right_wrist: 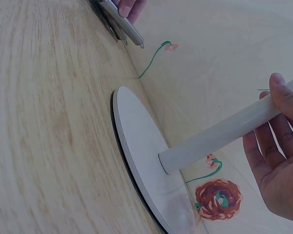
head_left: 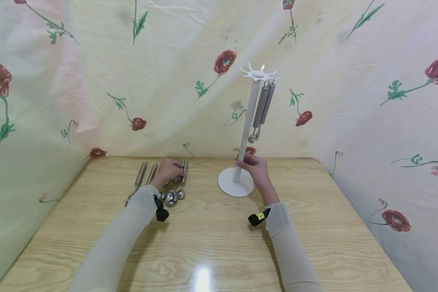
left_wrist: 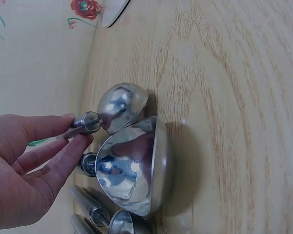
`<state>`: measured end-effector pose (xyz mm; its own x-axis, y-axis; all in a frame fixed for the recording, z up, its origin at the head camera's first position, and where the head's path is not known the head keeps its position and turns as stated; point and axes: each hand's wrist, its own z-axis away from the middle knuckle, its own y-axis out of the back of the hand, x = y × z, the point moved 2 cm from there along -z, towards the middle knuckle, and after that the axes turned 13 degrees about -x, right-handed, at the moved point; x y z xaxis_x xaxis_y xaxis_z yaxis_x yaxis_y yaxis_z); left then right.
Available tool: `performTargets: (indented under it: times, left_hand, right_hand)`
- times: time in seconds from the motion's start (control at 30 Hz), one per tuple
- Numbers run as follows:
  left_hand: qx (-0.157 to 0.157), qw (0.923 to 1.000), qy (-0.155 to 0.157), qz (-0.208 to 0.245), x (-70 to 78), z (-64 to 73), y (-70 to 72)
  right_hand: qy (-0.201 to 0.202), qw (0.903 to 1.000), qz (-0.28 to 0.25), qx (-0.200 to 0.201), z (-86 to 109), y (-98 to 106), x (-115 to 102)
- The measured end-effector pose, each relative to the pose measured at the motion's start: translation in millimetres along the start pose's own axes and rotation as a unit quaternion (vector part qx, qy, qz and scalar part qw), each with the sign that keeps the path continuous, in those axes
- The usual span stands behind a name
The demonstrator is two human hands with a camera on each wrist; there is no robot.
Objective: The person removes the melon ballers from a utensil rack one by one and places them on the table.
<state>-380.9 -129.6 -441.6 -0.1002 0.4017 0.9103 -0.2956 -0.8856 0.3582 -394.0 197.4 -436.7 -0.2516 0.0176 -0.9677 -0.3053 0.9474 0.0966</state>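
Observation:
My left hand (head_left: 169, 171) pinches the metal handle of a small round-bowled scoop (left_wrist: 121, 105) between thumb and fingers. Right beside that scoop lies a larger scoop (left_wrist: 129, 168) with a deep shiny bowl. Several other steel utensils lie in a row to the left, among them one with a long handle (head_left: 141, 173); my wrist and sleeve partly cover them. My right hand (head_left: 254, 168) grips the white pole of a utensil stand (right_wrist: 219, 134) low down, above its round base (head_left: 228, 184). Two steel utensils (head_left: 263, 103) hang from the stand's hooked top (head_left: 258, 74).
The wood-grain table (head_left: 211, 235) reaches back to a wall covered in flowered cloth (head_left: 182, 73), which also closes off both sides. Each wrist wears a small black camera (head_left: 162, 214). The stand leans slightly to the right in the head view.

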Motion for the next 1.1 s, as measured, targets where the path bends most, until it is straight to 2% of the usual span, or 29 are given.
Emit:
performTargets:
  times: [0.2, 0.47, 0.7, 0.93, 1.1]
  left_hand:
    - [0.003, 0.9996, 0.012, -0.024, 2.9, -0.2, -1.1]
    - [0.006, 0.9987, 0.004, -0.051, 3.5, -7.0, -3.1]
    - [-0.004, 0.9941, 0.022, -0.106, 3.6, -13.4, -4.0]
    - [0.01, 0.9917, 0.017, -0.127, 7.9, -8.4, -3.1]
    - [0.006, 0.9895, 0.011, -0.144, 10.2, -4.4, -1.8]
  right_hand:
    - [-0.006, 1.0, 0.002, 0.0, 1.2, -1, -2]
    - [-0.003, 1.0, -0.002, 0.001, 0.2, -1, -2]
    - [0.002, 0.9999, -0.01, 0.004, -0.4, -2, -2]
    - [0.008, 0.9999, -0.011, 0.001, -0.2, -1, -1]
    - [0.005, 0.9999, -0.01, 0.001, -0.1, -1, 0]
